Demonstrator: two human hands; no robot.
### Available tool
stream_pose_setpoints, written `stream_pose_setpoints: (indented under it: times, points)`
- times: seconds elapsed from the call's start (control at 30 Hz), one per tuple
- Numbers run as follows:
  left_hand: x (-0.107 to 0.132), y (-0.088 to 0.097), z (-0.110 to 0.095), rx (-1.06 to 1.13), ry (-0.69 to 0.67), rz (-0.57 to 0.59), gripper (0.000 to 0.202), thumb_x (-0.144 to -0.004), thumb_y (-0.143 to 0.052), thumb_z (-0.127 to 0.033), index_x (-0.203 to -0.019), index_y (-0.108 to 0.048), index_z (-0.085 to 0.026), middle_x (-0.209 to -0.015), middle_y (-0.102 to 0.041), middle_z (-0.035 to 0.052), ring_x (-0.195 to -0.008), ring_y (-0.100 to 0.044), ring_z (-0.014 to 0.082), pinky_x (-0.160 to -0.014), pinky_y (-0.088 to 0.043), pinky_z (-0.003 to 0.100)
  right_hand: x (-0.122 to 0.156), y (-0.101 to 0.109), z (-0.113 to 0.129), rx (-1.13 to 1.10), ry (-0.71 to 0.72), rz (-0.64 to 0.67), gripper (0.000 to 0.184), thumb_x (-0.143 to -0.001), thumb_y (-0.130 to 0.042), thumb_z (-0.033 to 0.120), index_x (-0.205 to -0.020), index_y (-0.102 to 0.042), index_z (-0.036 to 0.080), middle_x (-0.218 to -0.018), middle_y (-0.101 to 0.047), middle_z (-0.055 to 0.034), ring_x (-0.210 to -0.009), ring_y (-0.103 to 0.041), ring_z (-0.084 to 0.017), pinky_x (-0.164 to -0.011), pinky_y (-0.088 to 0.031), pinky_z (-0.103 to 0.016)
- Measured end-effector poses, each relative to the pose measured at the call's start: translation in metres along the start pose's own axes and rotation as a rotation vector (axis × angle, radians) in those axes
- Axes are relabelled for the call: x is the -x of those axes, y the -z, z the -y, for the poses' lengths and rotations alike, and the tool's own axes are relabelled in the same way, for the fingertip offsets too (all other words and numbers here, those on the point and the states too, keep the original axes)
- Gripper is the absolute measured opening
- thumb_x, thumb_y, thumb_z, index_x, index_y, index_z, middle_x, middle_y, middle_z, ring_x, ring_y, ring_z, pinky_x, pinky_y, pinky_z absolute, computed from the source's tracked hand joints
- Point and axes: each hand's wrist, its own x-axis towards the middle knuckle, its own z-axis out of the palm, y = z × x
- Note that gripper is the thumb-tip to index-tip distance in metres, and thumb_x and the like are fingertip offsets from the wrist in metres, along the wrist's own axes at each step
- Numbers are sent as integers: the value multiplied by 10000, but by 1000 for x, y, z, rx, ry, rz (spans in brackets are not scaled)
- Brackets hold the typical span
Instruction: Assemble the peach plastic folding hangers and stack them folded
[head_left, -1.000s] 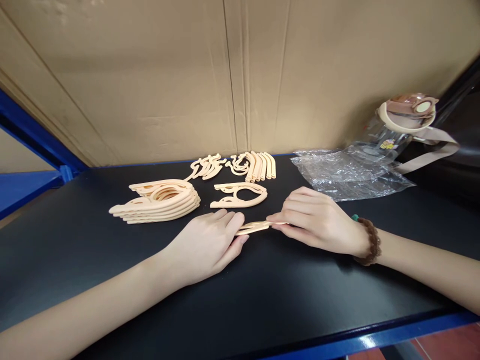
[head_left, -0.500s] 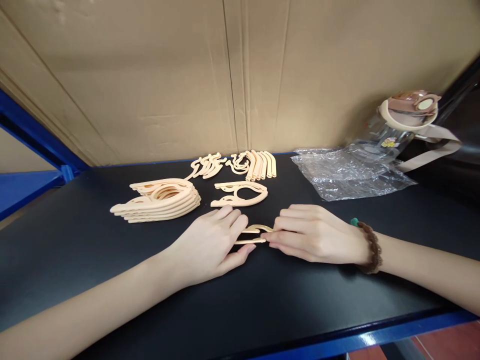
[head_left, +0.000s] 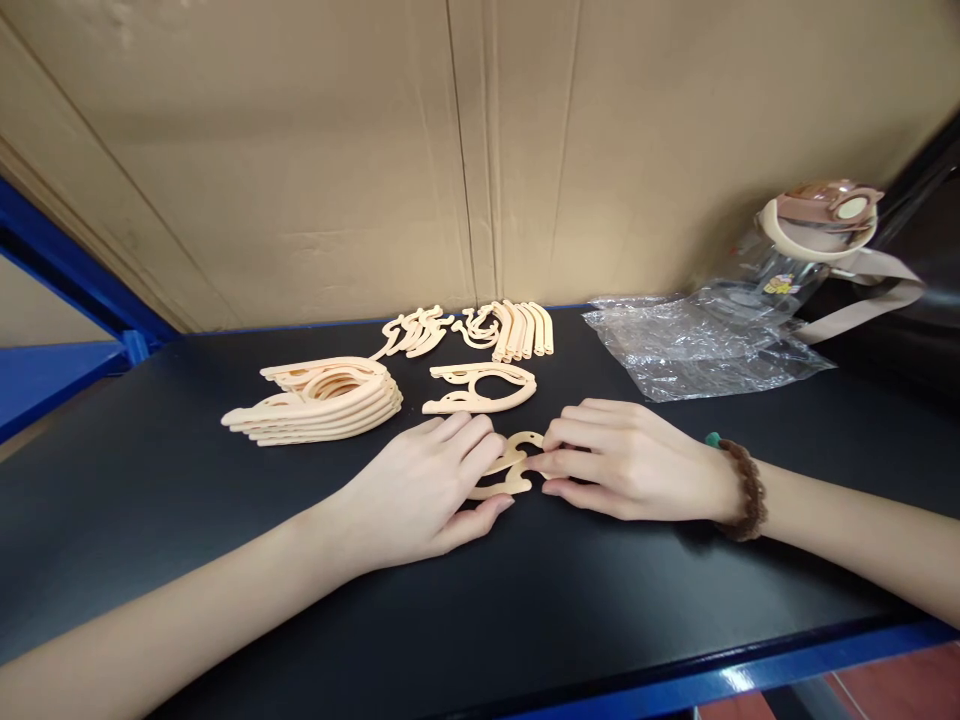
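Beige plastic folding-hanger parts lie between my hands, low over the black tabletop. My left hand has its fingers closed round the hanger frame, whose left side is hidden under the palm. Just to the right, my right hand pinches a curved hanger piece, and its fingertips meet the frame. How the parts join is covered by my fingers. Behind them lies a single folded hanger, flat on the table. A stack of folded hangers sits to the left of it.
At the back are a pile of hanger hooks, some curved pieces and a row of hanger arms. A clear plastic bag and a strapped water bottle stand at the right. Cardboard rises behind the blue-edged table.
The parts between my hands have tilted, so their flat faces and curved cut-outs show more. My right hand has shifted slightly up. Everything else stays put.
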Motion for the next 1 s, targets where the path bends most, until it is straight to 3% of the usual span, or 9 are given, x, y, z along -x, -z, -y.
stream_pose_setpoints:
  times: [0.27, 0.6, 1.0]
  points:
    - [0, 1, -6, -226, -83, -85, 208, -927, -428, -245, -847, -594, -147, -814, -603, 58, -705, -555, 195, -611, -434, 324, -1, -1, -3, -111, -113, -33, 253, -948, -473, 302, -963, -669, 144, -1058, -641, -91, -893, -575, -181, -801, -462, -317]
    - [1, -7, 1, 8, -30, -168, 170, -940, -464, -227, -884, -602, -145, -853, -624, 31, -787, -568, 163, -671, -444, 286, 0, -3, -3, -216, -252, 11, 193, -943, -496, 303, -932, -619, 156, -1061, -647, -72, -907, -593, -178, -826, -465, -321]
    - [-1, -8, 0, -38, 33, -249, 141, -918, -496, -215, -829, -581, -147, -785, -615, 24, -749, -556, 165, -636, -396, 287, 0, -8, -7, -229, -253, -2, 219, -960, -466, 277, -1068, -619, 162, -1067, -655, -57, -922, -580, -179, -840, -451, -330]
